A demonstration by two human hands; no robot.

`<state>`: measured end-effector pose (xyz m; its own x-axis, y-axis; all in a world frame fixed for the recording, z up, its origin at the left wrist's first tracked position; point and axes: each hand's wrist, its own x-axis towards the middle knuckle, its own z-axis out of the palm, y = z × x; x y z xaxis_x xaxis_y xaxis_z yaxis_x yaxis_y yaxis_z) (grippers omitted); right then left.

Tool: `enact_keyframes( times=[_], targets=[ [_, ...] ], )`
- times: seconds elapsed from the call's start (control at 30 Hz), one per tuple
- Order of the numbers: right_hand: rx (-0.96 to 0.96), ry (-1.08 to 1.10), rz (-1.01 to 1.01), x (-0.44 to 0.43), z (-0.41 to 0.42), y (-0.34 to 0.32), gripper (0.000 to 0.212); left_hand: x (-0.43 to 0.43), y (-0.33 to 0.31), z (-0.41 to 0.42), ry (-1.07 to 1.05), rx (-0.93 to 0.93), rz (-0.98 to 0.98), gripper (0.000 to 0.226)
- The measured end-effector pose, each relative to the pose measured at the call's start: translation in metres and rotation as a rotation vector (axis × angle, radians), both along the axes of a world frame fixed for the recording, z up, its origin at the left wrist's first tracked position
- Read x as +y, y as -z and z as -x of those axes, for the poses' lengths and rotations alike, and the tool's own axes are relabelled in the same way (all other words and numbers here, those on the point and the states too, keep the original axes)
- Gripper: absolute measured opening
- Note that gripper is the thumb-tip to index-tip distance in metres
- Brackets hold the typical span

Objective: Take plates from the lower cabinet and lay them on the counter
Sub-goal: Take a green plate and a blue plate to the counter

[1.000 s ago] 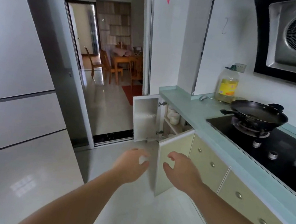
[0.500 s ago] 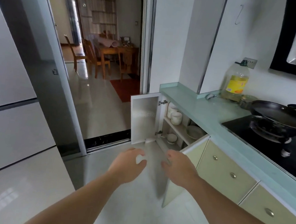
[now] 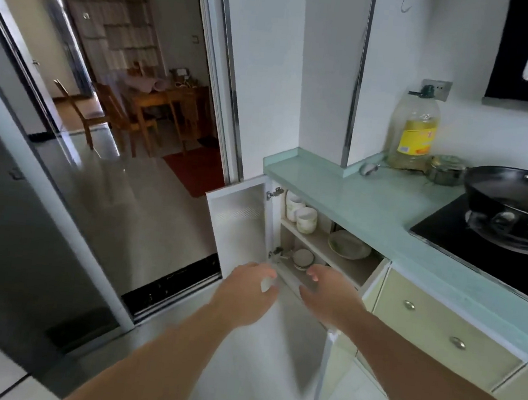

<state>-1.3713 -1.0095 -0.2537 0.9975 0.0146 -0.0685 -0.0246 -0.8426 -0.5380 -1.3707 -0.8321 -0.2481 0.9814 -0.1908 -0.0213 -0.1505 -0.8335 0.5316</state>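
I see both hands reaching toward the open lower cabinet (image 3: 322, 248) under the pale green counter (image 3: 363, 203). My left hand (image 3: 246, 292) and right hand (image 3: 327, 294) are side by side, apart from each other, fingers loosely curled and holding nothing. Both cabinet doors stand open: the left door (image 3: 240, 226) swung wide, the right door (image 3: 333, 363) angled out below my right forearm. On the upper shelf sit white cups (image 3: 302, 213) at the left and a shallow plate (image 3: 349, 245) to their right. A stack of small bowls (image 3: 302, 258) rests on the lower shelf, just beyond my fingertips. On the counter stand an oil bottle (image 3: 415, 131), a small lidded tin (image 3: 446, 170) and a black wok (image 3: 517, 197) on the stove (image 3: 447, 238).
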Motion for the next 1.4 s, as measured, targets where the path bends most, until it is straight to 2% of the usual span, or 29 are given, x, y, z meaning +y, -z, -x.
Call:
enact_keyframes(
  times=[0.27, 0.47, 0.7, 0.87, 1.1, 1.4],
  targets=[
    [0.016, 0.082, -0.034, -0.009, -0.138, -0.010, 0.034, -0.014, -0.011, -0.156, 0.093, -0.001, -0.001, 0.033],
    [0.026, 0.152, -0.010, -0.012, -0.218, -0.017, 0.039, -0.024, -0.014, -0.246, 0.168, -0.017, 0.053, 0.030],
    [0.047, 0.316, 0.056, -0.008, -0.310, -0.008, 0.030, -0.024, 0.004, -0.372, 0.368, -0.028, 0.057, 0.033],
    [0.098, 0.455, 0.107, 0.008, -0.366, -0.004, 0.042, -0.018, 0.016, -0.456, 0.489, 0.020, 0.075, 0.037],
    [0.121, 0.520, 0.081, 0.012, -0.418, 0.012, 0.043, -0.035, 0.032, -0.519, 0.615, 0.053, 0.051, 0.035],
    [0.112, 0.475, 0.041, -0.004, -0.460, 0.043, 0.043, -0.046, 0.054, -0.555, 0.602, 0.089, -0.025, 0.035]
  ],
)
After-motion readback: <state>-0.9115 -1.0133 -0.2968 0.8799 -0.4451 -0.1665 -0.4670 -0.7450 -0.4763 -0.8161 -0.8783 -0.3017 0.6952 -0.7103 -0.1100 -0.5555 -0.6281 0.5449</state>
